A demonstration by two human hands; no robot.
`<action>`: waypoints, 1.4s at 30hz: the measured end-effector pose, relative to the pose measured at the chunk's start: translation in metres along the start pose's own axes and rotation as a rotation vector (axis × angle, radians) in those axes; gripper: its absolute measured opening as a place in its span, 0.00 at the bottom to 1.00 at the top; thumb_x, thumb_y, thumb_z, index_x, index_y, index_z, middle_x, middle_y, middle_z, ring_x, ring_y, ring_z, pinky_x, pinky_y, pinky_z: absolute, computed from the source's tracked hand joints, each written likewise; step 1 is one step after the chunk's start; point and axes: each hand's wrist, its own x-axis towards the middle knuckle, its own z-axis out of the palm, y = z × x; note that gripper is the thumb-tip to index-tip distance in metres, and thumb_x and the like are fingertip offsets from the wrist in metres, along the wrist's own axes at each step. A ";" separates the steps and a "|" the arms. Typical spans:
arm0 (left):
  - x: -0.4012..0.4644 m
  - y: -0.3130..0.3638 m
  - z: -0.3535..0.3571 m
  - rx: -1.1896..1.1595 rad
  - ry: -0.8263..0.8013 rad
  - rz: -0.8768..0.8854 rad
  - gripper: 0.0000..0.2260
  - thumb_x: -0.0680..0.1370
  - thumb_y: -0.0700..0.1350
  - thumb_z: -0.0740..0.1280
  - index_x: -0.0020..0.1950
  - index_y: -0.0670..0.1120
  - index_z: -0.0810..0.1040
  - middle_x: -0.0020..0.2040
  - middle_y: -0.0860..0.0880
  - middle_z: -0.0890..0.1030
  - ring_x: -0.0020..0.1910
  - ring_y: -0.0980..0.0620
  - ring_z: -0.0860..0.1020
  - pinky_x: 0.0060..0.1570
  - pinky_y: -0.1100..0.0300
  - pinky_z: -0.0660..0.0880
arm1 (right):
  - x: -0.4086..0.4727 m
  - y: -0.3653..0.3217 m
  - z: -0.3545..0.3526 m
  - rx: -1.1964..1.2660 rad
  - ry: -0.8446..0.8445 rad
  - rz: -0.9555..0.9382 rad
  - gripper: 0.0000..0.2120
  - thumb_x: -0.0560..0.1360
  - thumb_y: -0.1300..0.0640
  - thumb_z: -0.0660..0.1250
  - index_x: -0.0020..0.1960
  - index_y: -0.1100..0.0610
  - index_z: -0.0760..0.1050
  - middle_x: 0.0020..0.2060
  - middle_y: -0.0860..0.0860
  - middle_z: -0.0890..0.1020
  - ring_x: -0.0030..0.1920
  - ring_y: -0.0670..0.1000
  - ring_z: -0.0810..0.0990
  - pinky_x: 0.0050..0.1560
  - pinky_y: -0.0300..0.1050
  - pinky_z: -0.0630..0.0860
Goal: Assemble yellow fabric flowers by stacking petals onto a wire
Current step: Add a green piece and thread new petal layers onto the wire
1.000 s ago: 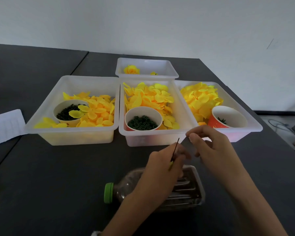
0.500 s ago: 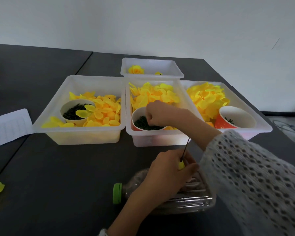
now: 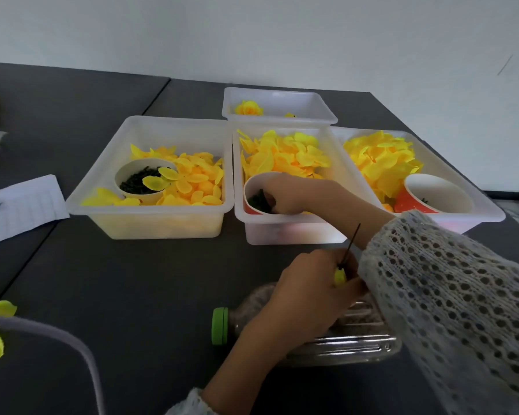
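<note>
A: What's at the far left?

B: Lined paper [image 3: 18, 205], then a white bin [image 3: 150, 211] with yellow petals [image 3: 192, 181] and a cup of dark green bits [image 3: 138, 182].

A: And the hands?

B: The left hand [image 3: 309, 292] pinches a thin dark wire [image 3: 351, 244] with a small yellow piece [image 3: 339, 277] at its base, above a lying clear bottle [image 3: 327, 339].

A: The right one?

B: The right hand [image 3: 288, 194] reaches into the paper cup [image 3: 253, 187] in the middle bin [image 3: 291, 226], fingers curled down among the green pieces; whether they hold any, I cannot tell.
</note>
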 end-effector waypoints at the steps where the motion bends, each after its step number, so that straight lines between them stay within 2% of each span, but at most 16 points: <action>1: 0.000 0.000 0.000 -0.001 0.000 0.001 0.11 0.73 0.58 0.66 0.48 0.52 0.79 0.42 0.52 0.83 0.41 0.50 0.80 0.46 0.45 0.79 | -0.001 0.002 0.000 0.017 0.002 -0.021 0.22 0.75 0.68 0.64 0.65 0.52 0.72 0.55 0.47 0.74 0.53 0.49 0.72 0.50 0.39 0.72; 3: 0.001 0.001 0.000 -0.001 0.001 -0.008 0.12 0.73 0.58 0.66 0.48 0.51 0.80 0.41 0.51 0.83 0.42 0.48 0.80 0.47 0.44 0.79 | -0.002 0.006 0.002 0.021 0.001 -0.008 0.13 0.75 0.66 0.64 0.54 0.51 0.75 0.50 0.48 0.74 0.50 0.51 0.72 0.45 0.38 0.69; 5: 0.002 0.001 0.001 0.016 0.007 -0.010 0.10 0.74 0.57 0.68 0.47 0.50 0.80 0.40 0.52 0.83 0.41 0.49 0.80 0.48 0.44 0.79 | -0.002 0.010 0.004 0.013 0.021 0.029 0.08 0.75 0.65 0.65 0.44 0.53 0.72 0.47 0.51 0.74 0.49 0.53 0.73 0.41 0.39 0.67; 7: 0.003 0.002 0.001 0.035 0.018 -0.003 0.08 0.75 0.55 0.69 0.43 0.51 0.80 0.38 0.51 0.82 0.39 0.50 0.80 0.47 0.44 0.79 | 0.000 0.012 0.006 0.016 0.028 0.038 0.07 0.76 0.64 0.64 0.45 0.53 0.70 0.45 0.51 0.74 0.46 0.52 0.72 0.36 0.37 0.65; 10: 0.004 0.002 0.001 0.031 0.040 0.010 0.10 0.76 0.54 0.69 0.36 0.52 0.75 0.34 0.52 0.81 0.35 0.51 0.79 0.45 0.45 0.79 | -0.001 0.014 0.004 0.021 0.020 0.059 0.05 0.76 0.62 0.66 0.44 0.55 0.70 0.39 0.50 0.72 0.43 0.52 0.71 0.33 0.37 0.62; 14: 0.004 0.003 0.001 0.052 0.051 0.037 0.10 0.77 0.53 0.69 0.38 0.51 0.77 0.33 0.54 0.80 0.34 0.58 0.78 0.43 0.51 0.79 | -0.007 0.019 -0.007 0.105 0.082 0.068 0.06 0.75 0.59 0.69 0.46 0.59 0.72 0.42 0.52 0.74 0.44 0.53 0.71 0.38 0.42 0.66; 17: 0.005 0.004 0.001 0.061 0.051 0.033 0.09 0.77 0.52 0.69 0.40 0.50 0.78 0.33 0.55 0.80 0.35 0.59 0.78 0.44 0.55 0.78 | -0.024 0.024 -0.019 0.296 0.128 0.054 0.07 0.73 0.62 0.71 0.42 0.58 0.73 0.36 0.49 0.72 0.36 0.49 0.71 0.34 0.41 0.69; 20: 0.005 0.005 0.002 0.067 0.040 0.009 0.08 0.77 0.52 0.69 0.40 0.51 0.78 0.36 0.54 0.81 0.38 0.58 0.80 0.44 0.60 0.77 | -0.048 0.031 -0.026 0.519 0.172 0.056 0.10 0.73 0.64 0.71 0.38 0.56 0.72 0.31 0.52 0.72 0.30 0.49 0.70 0.31 0.42 0.69; 24: 0.003 0.009 -0.001 0.047 0.024 0.004 0.09 0.77 0.52 0.70 0.38 0.52 0.77 0.33 0.55 0.80 0.34 0.61 0.78 0.40 0.65 0.74 | -0.083 0.036 -0.028 0.737 0.213 0.034 0.08 0.76 0.62 0.68 0.40 0.59 0.71 0.31 0.53 0.70 0.32 0.52 0.69 0.32 0.43 0.68; 29: 0.001 0.014 -0.005 0.004 -0.037 -0.073 0.10 0.77 0.52 0.70 0.36 0.56 0.77 0.30 0.61 0.79 0.35 0.62 0.77 0.49 0.59 0.76 | -0.121 0.036 -0.023 1.004 0.245 -0.028 0.08 0.79 0.64 0.63 0.41 0.61 0.71 0.30 0.53 0.72 0.29 0.50 0.69 0.31 0.43 0.65; 33: 0.000 0.020 -0.008 -0.018 -0.061 -0.073 0.09 0.77 0.53 0.69 0.37 0.56 0.78 0.34 0.61 0.79 0.38 0.65 0.76 0.49 0.63 0.72 | -0.154 0.031 -0.017 1.182 0.258 -0.099 0.11 0.81 0.63 0.59 0.39 0.60 0.69 0.32 0.54 0.73 0.27 0.50 0.68 0.29 0.41 0.64; 36: -0.001 0.023 -0.008 0.012 -0.023 -0.080 0.08 0.77 0.53 0.70 0.38 0.55 0.77 0.36 0.61 0.79 0.38 0.68 0.76 0.46 0.66 0.71 | -0.171 0.021 -0.010 1.165 0.328 -0.122 0.14 0.82 0.61 0.57 0.38 0.60 0.69 0.32 0.57 0.74 0.27 0.50 0.69 0.29 0.42 0.64; 39: -0.001 0.022 -0.005 0.036 0.007 -0.066 0.10 0.77 0.50 0.70 0.36 0.55 0.77 0.35 0.59 0.79 0.39 0.63 0.77 0.50 0.62 0.74 | -0.182 0.010 0.000 1.000 0.448 -0.154 0.16 0.83 0.61 0.54 0.38 0.63 0.69 0.33 0.61 0.73 0.27 0.51 0.69 0.28 0.42 0.65; 42: 0.000 0.023 -0.010 0.056 -0.043 -0.054 0.10 0.77 0.51 0.70 0.35 0.59 0.78 0.37 0.60 0.80 0.41 0.63 0.78 0.49 0.61 0.75 | -0.187 -0.001 0.012 0.818 0.595 -0.222 0.13 0.82 0.59 0.57 0.40 0.59 0.70 0.31 0.48 0.74 0.29 0.46 0.71 0.32 0.38 0.67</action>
